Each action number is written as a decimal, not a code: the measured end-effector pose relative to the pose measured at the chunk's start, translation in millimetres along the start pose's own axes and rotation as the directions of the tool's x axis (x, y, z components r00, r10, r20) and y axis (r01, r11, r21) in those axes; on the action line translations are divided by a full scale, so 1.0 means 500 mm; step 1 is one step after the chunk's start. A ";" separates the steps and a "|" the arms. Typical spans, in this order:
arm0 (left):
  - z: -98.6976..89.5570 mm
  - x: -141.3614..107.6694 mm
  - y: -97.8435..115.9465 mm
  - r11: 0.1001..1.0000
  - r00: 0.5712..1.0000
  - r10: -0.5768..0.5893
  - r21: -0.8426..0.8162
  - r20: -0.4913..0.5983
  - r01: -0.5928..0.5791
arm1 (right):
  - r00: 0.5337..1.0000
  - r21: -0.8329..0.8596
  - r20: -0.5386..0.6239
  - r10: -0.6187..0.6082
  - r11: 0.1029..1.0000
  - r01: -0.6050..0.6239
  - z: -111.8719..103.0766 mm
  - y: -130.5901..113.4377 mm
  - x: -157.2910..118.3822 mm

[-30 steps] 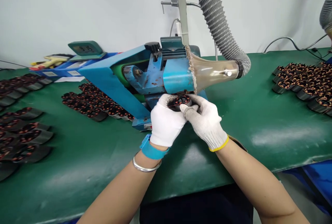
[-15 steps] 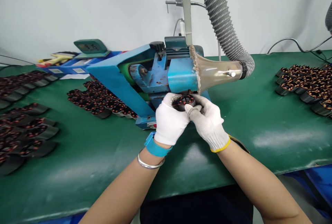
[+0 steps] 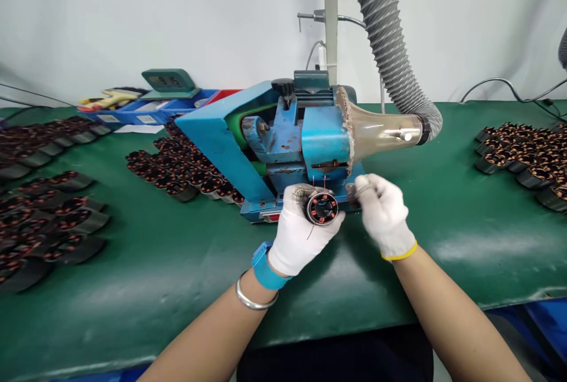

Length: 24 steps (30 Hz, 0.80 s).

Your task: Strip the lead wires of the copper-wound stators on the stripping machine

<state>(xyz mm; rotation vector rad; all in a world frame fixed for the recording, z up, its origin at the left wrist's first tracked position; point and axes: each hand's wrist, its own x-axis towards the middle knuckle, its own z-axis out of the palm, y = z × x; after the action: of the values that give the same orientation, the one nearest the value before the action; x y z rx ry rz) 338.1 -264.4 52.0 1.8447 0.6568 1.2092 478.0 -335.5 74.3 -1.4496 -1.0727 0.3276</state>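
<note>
Left: dark wound rings [image 3: 73,219] are lying in rows; blue bins [image 3: 175,107] are sitting behind, a digital clock [image 3: 169,81] resting on them. A middle batch of rings [image 3: 166,160] is spreading up to the blue machine [image 3: 210,134], which is blocking the space directly beyond the hands. Its clear funnel [image 3: 381,128] is pointing right into a grey hose [image 3: 385,28]; a right-hand batch [image 3: 527,157] is lying well apart.

The green table [image 3: 177,270] is offering open room front left and between funnel and right-hand batch; its near edge is running in front of the body.

Left hand [image 3: 295,237] is grasping the held ring [image 3: 322,209], open face up, thin leads projecting, just before the machine. Right hand [image 3: 383,211] is hovering right of it, fingers curling closed; cannot tell whether they are pinching anything.
</note>
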 end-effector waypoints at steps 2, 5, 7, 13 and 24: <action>0.001 0.001 0.002 0.999 0.999 -0.035 0.015 -0.009 0.035 | 0.982 0.239 -0.100 0.157 0.962 -0.130 -0.012 0.003 0.015; 0.004 -0.002 0.004 0.995 0.994 -0.101 -0.025 -0.034 0.100 | 0.962 0.257 -0.037 0.270 0.933 -0.252 -0.021 -0.005 0.022; 0.006 -0.006 0.007 0.989 0.991 -0.126 -0.088 -0.042 0.121 | 0.958 0.111 0.119 0.261 0.955 -0.274 -0.017 -0.017 0.013; 0.002 -0.004 0.017 0.977 0.967 -0.212 -0.012 -0.138 0.212 | 0.945 0.046 0.326 0.031 0.998 -0.048 0.028 -0.039 -0.024; 0.001 0.050 0.031 0.988 0.993 -0.059 0.139 -0.102 0.073 | 0.980 0.255 0.148 0.131 0.953 -0.166 0.078 -0.042 -0.005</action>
<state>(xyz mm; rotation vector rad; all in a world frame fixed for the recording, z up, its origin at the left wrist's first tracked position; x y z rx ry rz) 348.5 -253.6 77.2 1.8739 0.8725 1.2425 439.1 -316.5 83.8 -1.2814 -0.9822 0.6575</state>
